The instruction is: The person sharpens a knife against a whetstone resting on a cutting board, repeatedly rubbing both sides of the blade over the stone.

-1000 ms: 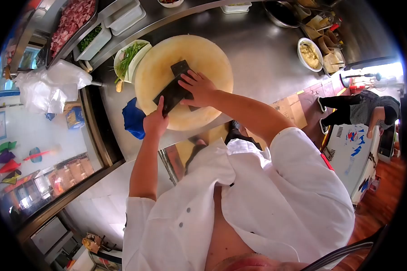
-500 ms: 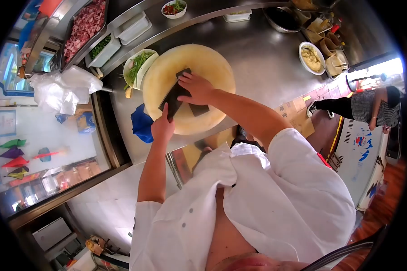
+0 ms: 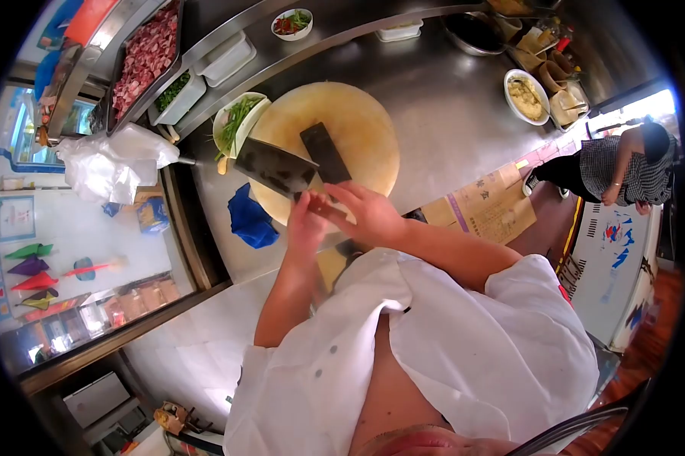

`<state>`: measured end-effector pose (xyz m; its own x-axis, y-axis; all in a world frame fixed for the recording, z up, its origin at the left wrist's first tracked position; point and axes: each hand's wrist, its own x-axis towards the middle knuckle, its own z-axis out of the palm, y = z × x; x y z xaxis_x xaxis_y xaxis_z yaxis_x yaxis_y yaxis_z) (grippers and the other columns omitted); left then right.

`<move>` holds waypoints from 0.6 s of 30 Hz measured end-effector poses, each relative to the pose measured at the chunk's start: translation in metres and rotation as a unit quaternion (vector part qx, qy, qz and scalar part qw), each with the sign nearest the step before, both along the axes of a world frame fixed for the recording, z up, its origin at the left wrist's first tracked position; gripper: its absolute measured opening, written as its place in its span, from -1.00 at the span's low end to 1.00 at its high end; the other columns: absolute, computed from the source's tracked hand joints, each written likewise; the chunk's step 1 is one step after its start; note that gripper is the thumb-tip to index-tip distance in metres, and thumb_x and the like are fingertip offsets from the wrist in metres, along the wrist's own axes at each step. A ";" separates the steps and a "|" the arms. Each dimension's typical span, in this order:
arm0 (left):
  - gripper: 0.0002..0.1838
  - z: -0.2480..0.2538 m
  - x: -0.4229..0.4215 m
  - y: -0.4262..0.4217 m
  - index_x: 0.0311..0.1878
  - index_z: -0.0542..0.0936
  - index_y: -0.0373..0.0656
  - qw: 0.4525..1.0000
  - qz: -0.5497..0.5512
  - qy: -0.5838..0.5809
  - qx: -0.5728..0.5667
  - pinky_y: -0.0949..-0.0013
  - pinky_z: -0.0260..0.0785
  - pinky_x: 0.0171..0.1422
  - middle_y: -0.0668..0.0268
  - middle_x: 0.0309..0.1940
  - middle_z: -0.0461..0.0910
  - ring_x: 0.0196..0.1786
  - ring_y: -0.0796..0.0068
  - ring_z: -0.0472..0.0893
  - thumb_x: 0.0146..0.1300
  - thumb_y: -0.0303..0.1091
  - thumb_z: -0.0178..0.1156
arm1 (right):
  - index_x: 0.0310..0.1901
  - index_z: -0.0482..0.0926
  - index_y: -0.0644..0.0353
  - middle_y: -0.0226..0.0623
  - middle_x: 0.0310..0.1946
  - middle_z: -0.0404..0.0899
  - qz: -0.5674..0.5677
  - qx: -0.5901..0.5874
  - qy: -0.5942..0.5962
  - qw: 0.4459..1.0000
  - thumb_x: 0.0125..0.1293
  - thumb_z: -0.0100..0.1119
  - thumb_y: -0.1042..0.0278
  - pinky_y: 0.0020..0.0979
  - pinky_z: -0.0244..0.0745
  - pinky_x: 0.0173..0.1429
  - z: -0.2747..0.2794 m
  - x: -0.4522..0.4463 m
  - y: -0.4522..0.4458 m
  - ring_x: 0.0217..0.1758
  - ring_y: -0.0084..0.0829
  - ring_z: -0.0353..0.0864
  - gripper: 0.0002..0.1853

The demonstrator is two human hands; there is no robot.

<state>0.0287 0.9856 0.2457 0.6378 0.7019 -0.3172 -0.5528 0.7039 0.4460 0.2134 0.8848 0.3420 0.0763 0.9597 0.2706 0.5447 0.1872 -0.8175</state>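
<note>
A cleaver (image 3: 276, 166) with a broad dark blade is raised, tilted, over the left part of the round cutting board (image 3: 377, 137). My left hand (image 3: 306, 226) is closed round its handle, which is mostly hidden. Close beside it, my right hand (image 3: 369, 215) has its fingers stretched toward the left hand and the heel of the blade; whether they touch the cleaver is unclear. On the board lies a dark rectangular sharpening stone (image 3: 327, 150), its near end close to my right fingers.
A blue cloth (image 3: 251, 218) lies left of the board, beside a bowl of green vegetables (image 3: 238, 120). A white bowl of pale paste (image 3: 525, 97) stands at the right. Chopped meat (image 3: 146, 45) fills a tray on the upper shelf. Another person (image 3: 620, 167) stands at far right.
The cleaver has come up off the stone and turned, its blade now pointing left and away. My right hand has left the blade and drawn back toward my body, beside my left hand.
</note>
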 end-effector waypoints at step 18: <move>-0.64 0.027 0.001 0.028 0.20 0.62 -0.04 0.970 0.157 0.185 0.026 0.25 0.49 0.18 0.34 0.14 0.72 0.13 0.44 0.66 0.63 0.01 0.17 | 0.72 -0.05 -0.09 -0.11 0.09 0.72 0.141 -0.317 -0.207 0.915 0.56 0.16 0.08 -0.02 0.65 -0.02 -0.040 0.052 0.019 -0.08 0.04 0.76 -0.16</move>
